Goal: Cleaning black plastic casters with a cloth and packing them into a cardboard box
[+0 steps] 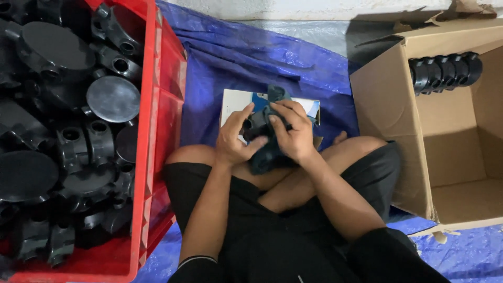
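Both my hands hold a black plastic junction box [260, 126] wrapped partly in a dark cloth [268, 155], above my crossed legs. My left hand [234, 138] grips the box from the left, thumb across its front. Over its top and right side my right hand [293, 130] presses the cloth against it. A small white and blue carton [236, 101] lies on the blue tarp just beyond my hands.
A red crate [159, 110] at the left is full of black round junction boxes [112, 98]. An open cardboard box [387, 105] at the right holds a row of stacked black boxes [444, 71]. Blue tarp [236, 57] covers the floor.
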